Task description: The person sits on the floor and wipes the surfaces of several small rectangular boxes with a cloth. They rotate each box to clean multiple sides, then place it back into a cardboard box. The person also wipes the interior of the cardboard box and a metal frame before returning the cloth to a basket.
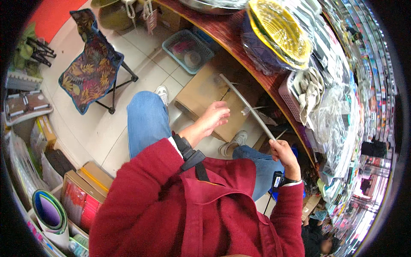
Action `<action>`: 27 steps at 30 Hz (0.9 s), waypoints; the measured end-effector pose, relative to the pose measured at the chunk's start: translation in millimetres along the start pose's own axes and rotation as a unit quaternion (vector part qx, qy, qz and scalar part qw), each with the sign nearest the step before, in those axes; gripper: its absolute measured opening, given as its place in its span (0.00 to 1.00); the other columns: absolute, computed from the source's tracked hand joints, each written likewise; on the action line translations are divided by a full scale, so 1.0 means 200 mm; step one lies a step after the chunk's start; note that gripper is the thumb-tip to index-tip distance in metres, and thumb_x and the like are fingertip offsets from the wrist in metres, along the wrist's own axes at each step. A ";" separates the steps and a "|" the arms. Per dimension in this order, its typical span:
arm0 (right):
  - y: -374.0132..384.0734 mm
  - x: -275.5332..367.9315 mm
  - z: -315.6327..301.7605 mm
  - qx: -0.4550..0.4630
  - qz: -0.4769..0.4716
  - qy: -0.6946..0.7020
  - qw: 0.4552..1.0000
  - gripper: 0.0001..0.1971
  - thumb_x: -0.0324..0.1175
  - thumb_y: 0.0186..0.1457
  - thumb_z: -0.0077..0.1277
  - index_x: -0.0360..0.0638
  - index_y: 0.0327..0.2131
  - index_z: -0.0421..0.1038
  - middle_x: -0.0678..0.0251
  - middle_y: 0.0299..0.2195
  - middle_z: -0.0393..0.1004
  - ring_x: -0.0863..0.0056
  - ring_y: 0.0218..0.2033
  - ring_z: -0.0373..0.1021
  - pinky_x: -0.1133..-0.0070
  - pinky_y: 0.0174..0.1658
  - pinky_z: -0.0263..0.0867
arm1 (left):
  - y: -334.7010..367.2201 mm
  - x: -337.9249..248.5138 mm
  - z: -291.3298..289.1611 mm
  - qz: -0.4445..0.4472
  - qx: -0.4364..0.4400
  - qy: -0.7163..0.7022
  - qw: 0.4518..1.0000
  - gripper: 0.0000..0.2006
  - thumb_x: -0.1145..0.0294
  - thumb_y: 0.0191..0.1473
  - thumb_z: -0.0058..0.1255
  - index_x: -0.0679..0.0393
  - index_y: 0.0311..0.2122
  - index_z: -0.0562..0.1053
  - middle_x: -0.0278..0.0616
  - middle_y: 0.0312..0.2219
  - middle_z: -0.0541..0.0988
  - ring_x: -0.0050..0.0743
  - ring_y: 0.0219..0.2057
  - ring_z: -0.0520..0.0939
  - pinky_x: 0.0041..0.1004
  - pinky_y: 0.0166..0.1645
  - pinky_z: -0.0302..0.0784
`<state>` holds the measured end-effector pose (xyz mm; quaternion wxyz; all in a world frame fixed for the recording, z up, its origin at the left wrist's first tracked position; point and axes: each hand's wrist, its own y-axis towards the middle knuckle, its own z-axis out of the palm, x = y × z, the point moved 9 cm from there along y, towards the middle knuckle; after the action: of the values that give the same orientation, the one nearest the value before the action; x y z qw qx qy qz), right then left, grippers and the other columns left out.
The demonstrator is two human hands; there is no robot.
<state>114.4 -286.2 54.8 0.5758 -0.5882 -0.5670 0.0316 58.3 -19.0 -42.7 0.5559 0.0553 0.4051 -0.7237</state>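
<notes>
My right hand [282, 154] is closed round the lower end of a long, thin grey rod [247, 105]. The rod slants up and to the left, over a brown cardboard box [201, 96] on the floor. Off the rod's left side, my left hand [212, 118] hovers above the box's near edge, its fingers half bent and a little apart. A small, thin dark piece [225, 93] shows just beyond its fingertips; I cannot tell whether they touch it.
A table edge [239, 51] curves along the right, bearing yellow colanders [284, 32] in clear wrap and a pink basket [291, 92]. A blue basket [188, 50] lies on the floor beneath. At left stands a leaf-patterned folding chair [92, 79]; lower left, an open carton [79, 197].
</notes>
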 end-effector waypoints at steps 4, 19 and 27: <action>0.09 0.06 0.17 0.013 -0.008 -0.017 1.000 0.22 0.48 0.59 0.48 0.46 0.16 0.64 0.74 0.12 0.62 0.82 0.12 0.57 0.81 0.17 0.52 | -0.11 -0.06 0.01 -0.022 -0.030 -0.022 0.999 0.33 0.69 0.55 0.52 0.59 0.64 0.53 0.44 0.51 0.68 0.34 0.52 0.71 0.38 0.55 0.68; 0.35 0.14 0.54 -0.040 -0.064 -0.023 0.997 0.21 0.45 0.63 0.46 0.47 0.19 0.58 0.77 0.13 0.54 0.84 0.12 0.52 0.83 0.16 0.52 | -0.11 -0.52 -0.16 0.199 -0.128 0.139 0.961 0.31 0.70 0.47 0.51 0.69 0.57 0.60 0.59 0.46 0.73 0.48 0.47 0.75 0.36 0.54 0.69; 0.48 0.24 0.69 -0.044 -0.085 0.004 0.995 0.18 0.44 0.64 0.44 0.48 0.22 0.60 0.79 0.14 0.57 0.87 0.12 0.52 0.84 0.14 0.48 | -0.17 -0.62 -0.25 0.193 -0.107 0.107 0.969 0.29 0.70 0.50 0.52 0.64 0.58 0.61 0.61 0.54 0.68 0.49 0.57 0.69 0.36 0.61 0.64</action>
<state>97.0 -134.3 -30.3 0.5521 -0.5631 -0.6133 -0.0452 57.0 108.7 7.9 0.6412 0.1496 0.5190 -0.5451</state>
